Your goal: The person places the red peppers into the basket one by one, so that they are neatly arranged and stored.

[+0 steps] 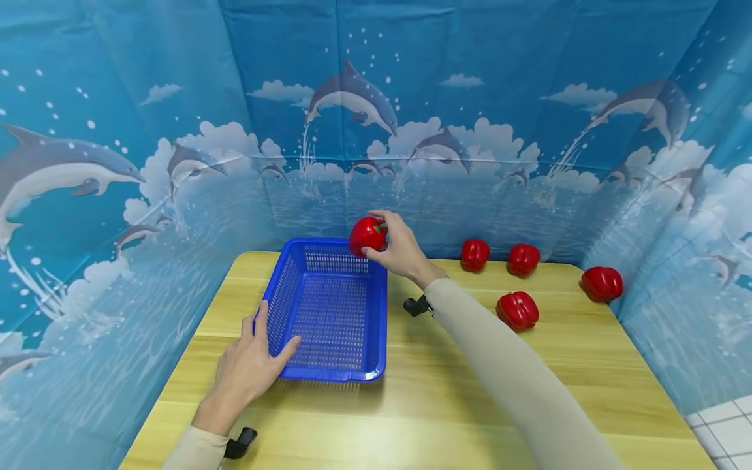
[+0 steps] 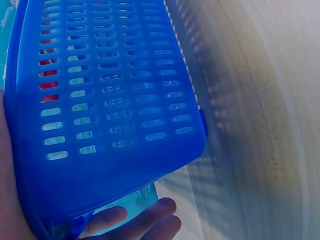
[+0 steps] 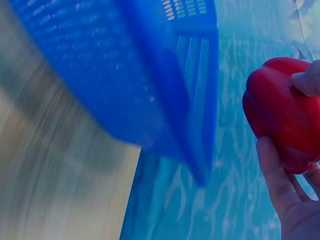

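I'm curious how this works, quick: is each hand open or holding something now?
Left hand: open, against the blue basket.
Right hand: holding a red pepper.

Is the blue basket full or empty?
The blue basket is empty: its mesh floor shows bare in the head view, and the right hand holds a red pepper apart from it.

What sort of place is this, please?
Probably an indoor corner arranged for recording: a dolphin-printed curtain hangs behind and beside a wood-grain table, and white tiles show at the lower right.
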### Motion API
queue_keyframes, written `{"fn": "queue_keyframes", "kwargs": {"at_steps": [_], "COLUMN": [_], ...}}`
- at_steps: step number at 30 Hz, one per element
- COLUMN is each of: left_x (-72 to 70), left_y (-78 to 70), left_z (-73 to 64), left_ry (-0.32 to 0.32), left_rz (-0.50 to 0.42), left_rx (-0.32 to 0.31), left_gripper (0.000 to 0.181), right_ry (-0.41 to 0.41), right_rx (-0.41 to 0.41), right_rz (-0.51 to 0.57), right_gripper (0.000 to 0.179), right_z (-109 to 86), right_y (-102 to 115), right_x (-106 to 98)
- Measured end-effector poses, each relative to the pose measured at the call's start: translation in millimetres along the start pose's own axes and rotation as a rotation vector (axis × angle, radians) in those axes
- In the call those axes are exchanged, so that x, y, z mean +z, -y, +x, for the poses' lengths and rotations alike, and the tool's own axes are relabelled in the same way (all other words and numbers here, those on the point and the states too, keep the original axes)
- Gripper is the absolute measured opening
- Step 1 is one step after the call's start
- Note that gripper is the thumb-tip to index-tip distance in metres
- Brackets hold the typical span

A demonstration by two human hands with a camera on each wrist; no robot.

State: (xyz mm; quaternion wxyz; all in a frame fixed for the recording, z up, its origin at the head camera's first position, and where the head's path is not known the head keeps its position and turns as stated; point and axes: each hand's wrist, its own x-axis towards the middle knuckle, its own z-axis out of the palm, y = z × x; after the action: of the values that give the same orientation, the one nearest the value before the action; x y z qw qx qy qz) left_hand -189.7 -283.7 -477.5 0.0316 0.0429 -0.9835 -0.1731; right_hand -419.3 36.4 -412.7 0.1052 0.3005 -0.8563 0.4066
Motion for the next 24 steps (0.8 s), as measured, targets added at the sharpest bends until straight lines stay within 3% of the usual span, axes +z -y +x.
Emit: {"fn": "queue_keyframes", "kwargs": {"at_steps": [14,24], "left_x": [-1.2,-1.7], "left_y": [0.8,-7.0], "left_z": [0.2,-2.5], "left_ry": [0.016,0.02], "left_rz": [0.006,-0.002], "left_rx": [-0.001,-0.011], "left_gripper": [0.125,0.122], "right_ry": [0.196,0.276], "right_rx": [0.098,0.212], "right_rz": [0.041,0.032], "right_gripper": [0.077,0.079], "right_z": [29.0,33.7], "right_y": [29,39], "right_x": [58,102]}}
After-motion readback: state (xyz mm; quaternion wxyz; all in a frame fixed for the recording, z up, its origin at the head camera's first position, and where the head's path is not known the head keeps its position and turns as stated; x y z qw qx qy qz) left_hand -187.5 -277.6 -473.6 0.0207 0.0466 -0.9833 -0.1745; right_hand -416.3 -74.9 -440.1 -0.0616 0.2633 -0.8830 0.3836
